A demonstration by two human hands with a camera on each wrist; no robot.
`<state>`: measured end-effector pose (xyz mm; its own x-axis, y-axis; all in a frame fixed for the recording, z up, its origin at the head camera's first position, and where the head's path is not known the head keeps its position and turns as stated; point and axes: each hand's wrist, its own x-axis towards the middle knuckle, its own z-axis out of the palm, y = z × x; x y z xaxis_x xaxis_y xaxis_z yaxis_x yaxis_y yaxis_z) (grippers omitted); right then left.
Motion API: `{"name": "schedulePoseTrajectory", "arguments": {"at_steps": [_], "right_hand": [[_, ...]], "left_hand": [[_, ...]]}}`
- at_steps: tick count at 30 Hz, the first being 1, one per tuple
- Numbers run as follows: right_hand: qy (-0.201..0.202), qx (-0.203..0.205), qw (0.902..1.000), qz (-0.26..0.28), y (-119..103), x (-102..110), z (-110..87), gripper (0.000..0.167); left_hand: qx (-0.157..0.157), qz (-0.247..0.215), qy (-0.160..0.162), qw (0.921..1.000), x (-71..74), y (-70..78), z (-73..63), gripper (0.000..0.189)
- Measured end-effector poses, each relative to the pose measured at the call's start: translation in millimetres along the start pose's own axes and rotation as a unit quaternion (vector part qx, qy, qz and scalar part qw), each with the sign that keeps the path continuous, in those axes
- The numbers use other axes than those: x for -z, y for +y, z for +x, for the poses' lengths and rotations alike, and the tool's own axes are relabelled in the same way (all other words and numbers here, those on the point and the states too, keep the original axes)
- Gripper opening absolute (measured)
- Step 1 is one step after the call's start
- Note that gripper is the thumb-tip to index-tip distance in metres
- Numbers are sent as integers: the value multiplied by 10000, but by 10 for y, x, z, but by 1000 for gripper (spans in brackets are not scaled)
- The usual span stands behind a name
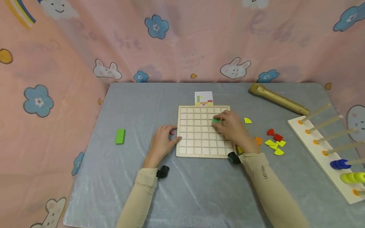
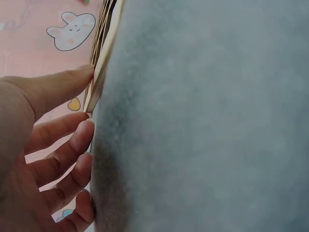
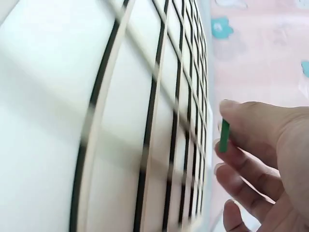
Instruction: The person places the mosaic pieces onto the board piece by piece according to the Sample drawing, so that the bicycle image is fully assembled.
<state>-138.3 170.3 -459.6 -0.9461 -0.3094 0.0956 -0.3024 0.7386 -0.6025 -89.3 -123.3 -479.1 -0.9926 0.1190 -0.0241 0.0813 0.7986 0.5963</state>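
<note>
Grey tabletop [image 1: 142, 107], grid board [image 1: 197, 129] near its centre, green tile [image 1: 215, 121] pinched in right hand [image 1: 230, 127] over board, toward far right corner, left hand [image 1: 162, 141] relaxed, thumb touching board's left edge.

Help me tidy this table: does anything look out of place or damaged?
Nothing looks spilled or damaged. The green block lies alone left of the board, which looks slightly odd because the red and yellow pieces lie to the board's right.

Right wrist glare whitens the board [image 3: 120, 121]; left wrist view dimmer.
</note>
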Motion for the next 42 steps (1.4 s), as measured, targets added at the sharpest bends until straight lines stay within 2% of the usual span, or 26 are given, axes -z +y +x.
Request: {"name": "schedulePoseTrajectory", "arguments": {"at_steps": [5, 13, 19, 42], "right_hand": [[-230, 179, 9984, 487, -197, -210, 170, 31], [-447, 527, 9971, 326, -396, -426, 389, 29], [-699, 506, 9959, 282, -445, -532, 441, 29], [-705, 373, 9963, 322, -434, -520, 441, 32]], "left_hand": [[105, -14, 63, 9999, -11, -7, 2, 42], [163, 58, 75, 9998, -8, 47, 46, 40], [207, 122, 68, 9997, -7, 61, 57, 40], [280, 203, 32, 9994, -31, 84, 57, 39]]}}
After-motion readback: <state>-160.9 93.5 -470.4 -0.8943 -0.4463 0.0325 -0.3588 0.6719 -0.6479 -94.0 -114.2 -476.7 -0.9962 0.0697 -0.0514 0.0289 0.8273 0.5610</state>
